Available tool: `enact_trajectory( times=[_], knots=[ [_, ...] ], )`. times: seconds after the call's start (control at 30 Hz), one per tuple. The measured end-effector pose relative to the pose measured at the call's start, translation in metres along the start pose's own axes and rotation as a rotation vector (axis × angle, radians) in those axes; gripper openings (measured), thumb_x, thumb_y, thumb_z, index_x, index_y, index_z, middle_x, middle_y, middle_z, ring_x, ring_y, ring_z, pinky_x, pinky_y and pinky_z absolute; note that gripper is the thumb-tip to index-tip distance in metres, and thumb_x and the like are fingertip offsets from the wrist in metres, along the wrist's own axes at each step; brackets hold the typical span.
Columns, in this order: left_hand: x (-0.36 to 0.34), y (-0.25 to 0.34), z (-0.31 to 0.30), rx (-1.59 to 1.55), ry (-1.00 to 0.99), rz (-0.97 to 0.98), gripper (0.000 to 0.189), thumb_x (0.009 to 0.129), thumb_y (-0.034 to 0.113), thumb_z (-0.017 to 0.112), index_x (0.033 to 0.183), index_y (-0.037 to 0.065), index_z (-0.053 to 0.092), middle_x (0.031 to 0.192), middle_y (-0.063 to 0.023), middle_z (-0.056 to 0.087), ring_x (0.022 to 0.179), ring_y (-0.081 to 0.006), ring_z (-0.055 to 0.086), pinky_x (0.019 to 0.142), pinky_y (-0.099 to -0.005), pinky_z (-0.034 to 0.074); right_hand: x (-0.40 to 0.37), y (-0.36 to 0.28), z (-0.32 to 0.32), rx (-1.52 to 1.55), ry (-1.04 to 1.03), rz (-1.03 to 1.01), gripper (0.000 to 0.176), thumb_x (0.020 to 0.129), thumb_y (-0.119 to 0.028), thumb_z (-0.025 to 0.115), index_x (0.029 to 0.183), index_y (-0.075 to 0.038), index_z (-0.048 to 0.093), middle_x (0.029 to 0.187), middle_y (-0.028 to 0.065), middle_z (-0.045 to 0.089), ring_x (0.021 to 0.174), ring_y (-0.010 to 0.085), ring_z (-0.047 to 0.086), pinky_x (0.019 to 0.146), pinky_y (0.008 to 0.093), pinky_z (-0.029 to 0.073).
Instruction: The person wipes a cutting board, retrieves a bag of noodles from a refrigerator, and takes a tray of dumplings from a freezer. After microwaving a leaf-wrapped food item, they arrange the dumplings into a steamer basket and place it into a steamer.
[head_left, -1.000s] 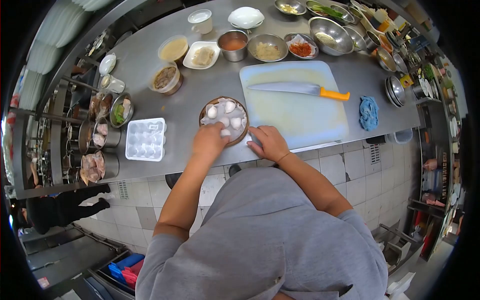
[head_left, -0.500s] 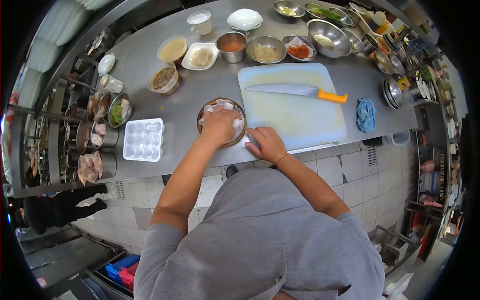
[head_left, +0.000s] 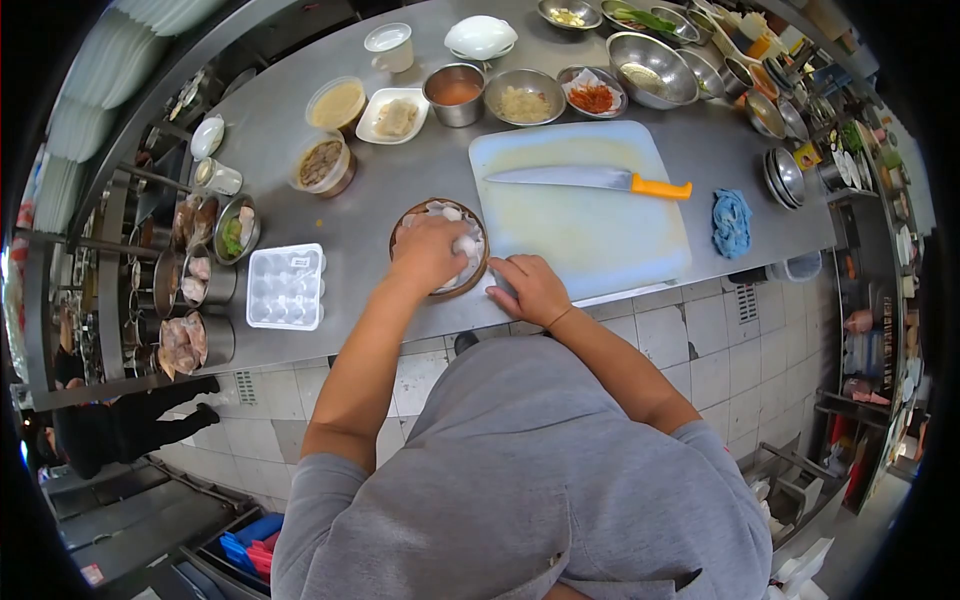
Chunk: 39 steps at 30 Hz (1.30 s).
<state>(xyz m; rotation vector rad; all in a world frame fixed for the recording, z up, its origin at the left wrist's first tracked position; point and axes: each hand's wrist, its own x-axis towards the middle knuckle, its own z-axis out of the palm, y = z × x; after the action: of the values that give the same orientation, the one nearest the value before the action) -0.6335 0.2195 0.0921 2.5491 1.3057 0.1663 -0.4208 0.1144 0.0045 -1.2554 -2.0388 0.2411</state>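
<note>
My left hand [head_left: 430, 255] reaches into a round, brown-rimmed basket [head_left: 484, 262] like a small steamer. Its fingers curl down among whitish, translucent pieces [head_left: 465, 244], and the fingertips are hidden. What they pinch, if anything, cannot be made out. My right hand [head_left: 532, 290] rests at the front left corner of the pale cutting board [head_left: 580, 235], thumb apart from loosely bent fingers, nothing plainly held. Across the board lies a knife [head_left: 590, 180] with a yellow handle.
A clear plastic tray with round hollows [head_left: 286, 286] lies on the left. Along the back stand a metal pot [head_left: 457, 95], a bowl of orange-red food [head_left: 592, 94] and several other bowls. A blue cloth [head_left: 731, 223] sits right of the board. A person's dark-clothed legs [head_left: 160, 410] show far left.
The view has shifted slightly. My left hand has moved a little within the basket, showing more of the white pieces at its right side. My right hand stays in place.
</note>
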Motion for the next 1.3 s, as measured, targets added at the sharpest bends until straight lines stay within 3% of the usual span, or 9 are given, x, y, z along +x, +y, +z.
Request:
enact_trajectory(
  times=[0.13, 0.2, 0.43, 0.6, 0.7, 0.8, 1.0, 1.13, 1.3],
  knots=[
    [0.003, 0.007, 0.008, 0.154, -0.174, -0.105, 0.046, 0.077, 0.028, 0.081, 0.122, 0.019, 0.074, 0.12, -0.0039, 0.071, 0.121, -0.0286, 0.06, 0.097, -0.0511, 0.045, -0.001, 0.0, 0.0, -0.013, 0.0, 0.004, 0.043, 0.091, -0.032, 0.076, 0.125, -0.008, 0.066, 0.1, 0.0102, 0.065, 0.093, 0.0309, 0.063, 0.086, 0.042, 0.05],
    [0.001, 0.004, 0.018, 0.095, 0.002, -0.057, 0.048, 0.074, 0.027, 0.084, 0.12, 0.021, 0.074, 0.119, -0.0025, 0.071, 0.121, -0.0266, 0.059, 0.097, -0.0509, 0.041, -0.002, 0.002, 0.001, -0.016, 0.008, 0.003, 0.043, 0.091, -0.032, 0.076, 0.125, -0.008, 0.066, 0.101, 0.0103, 0.065, 0.093, 0.0311, 0.063, 0.087, 0.0421, 0.05],
    [0.004, -0.001, 0.027, 0.052, 0.017, 0.034, 0.048, 0.071, 0.026, 0.085, 0.117, 0.021, 0.072, 0.114, -0.0022, 0.071, 0.117, -0.0252, 0.061, 0.093, -0.0472, 0.035, -0.003, 0.002, 0.001, -0.005, -0.004, 0.013, 0.043, 0.091, -0.032, 0.076, 0.125, -0.008, 0.066, 0.101, 0.0104, 0.065, 0.094, 0.0318, 0.062, 0.087, 0.0424, 0.05],
    [0.005, -0.009, 0.025, -0.309, 0.105, -0.12, 0.037, 0.079, 0.031, 0.081, 0.113, 0.018, 0.073, 0.108, -0.0056, 0.073, 0.112, -0.0272, 0.063, 0.096, -0.046, 0.034, -0.002, 0.001, 0.0, 0.002, 0.007, 0.014, 0.043, 0.092, -0.032, 0.076, 0.125, -0.008, 0.066, 0.101, 0.0104, 0.066, 0.094, 0.0316, 0.063, 0.087, 0.0423, 0.05],
    [0.002, -0.007, 0.031, -0.158, 0.049, -0.113, 0.037, 0.081, 0.034, 0.079, 0.112, 0.013, 0.074, 0.111, -0.0067, 0.073, 0.114, -0.0271, 0.062, 0.099, -0.0483, 0.033, -0.002, 0.001, 0.001, 0.004, -0.02, 0.023, 0.043, 0.092, -0.033, 0.076, 0.125, -0.008, 0.066, 0.1, 0.0103, 0.066, 0.094, 0.0315, 0.063, 0.087, 0.0424, 0.05],
    [-0.003, -0.005, 0.035, -0.128, 0.179, -0.105, 0.032, 0.083, 0.036, 0.079, 0.107, 0.014, 0.077, 0.112, -0.0052, 0.073, 0.114, -0.0279, 0.061, 0.1, -0.0497, 0.033, -0.002, 0.003, 0.002, 0.006, 0.011, 0.0, 0.043, 0.091, -0.033, 0.076, 0.125, -0.008, 0.066, 0.1, 0.0102, 0.066, 0.093, 0.0314, 0.063, 0.087, 0.0424, 0.05],
    [0.003, -0.024, 0.021, -0.169, 0.126, -0.228, 0.029, 0.084, 0.04, 0.081, 0.1, 0.016, 0.082, 0.11, -0.0047, 0.076, 0.113, -0.0277, 0.065, 0.097, -0.05, 0.038, -0.001, 0.001, 0.0, -0.001, -0.018, 0.017, 0.043, 0.091, -0.033, 0.076, 0.124, -0.007, 0.067, 0.101, 0.0101, 0.067, 0.094, 0.0311, 0.063, 0.086, 0.0422, 0.05],
    [0.02, -0.037, 0.018, -0.387, 0.136, -0.383, 0.031, 0.083, 0.04, 0.081, 0.102, 0.015, 0.081, 0.105, -0.0049, 0.078, 0.11, -0.0278, 0.067, 0.096, -0.0494, 0.039, -0.002, 0.0, 0.0, -0.001, 0.007, 0.017, 0.043, 0.091, -0.032, 0.077, 0.124, -0.007, 0.067, 0.102, 0.011, 0.067, 0.095, 0.032, 0.064, 0.088, 0.0428, 0.05],
    [0.028, -0.019, 0.021, -0.122, 0.14, -0.267, 0.031, 0.085, 0.031, 0.079, 0.113, 0.018, 0.075, 0.106, -0.0037, 0.077, 0.109, -0.0294, 0.067, 0.097, -0.0492, 0.037, -0.003, 0.0, 0.002, 0.0, -0.022, 0.026, 0.043, 0.09, -0.031, 0.078, 0.124, -0.007, 0.067, 0.102, 0.0119, 0.067, 0.096, 0.0333, 0.064, 0.09, 0.0438, 0.05]
  ],
)
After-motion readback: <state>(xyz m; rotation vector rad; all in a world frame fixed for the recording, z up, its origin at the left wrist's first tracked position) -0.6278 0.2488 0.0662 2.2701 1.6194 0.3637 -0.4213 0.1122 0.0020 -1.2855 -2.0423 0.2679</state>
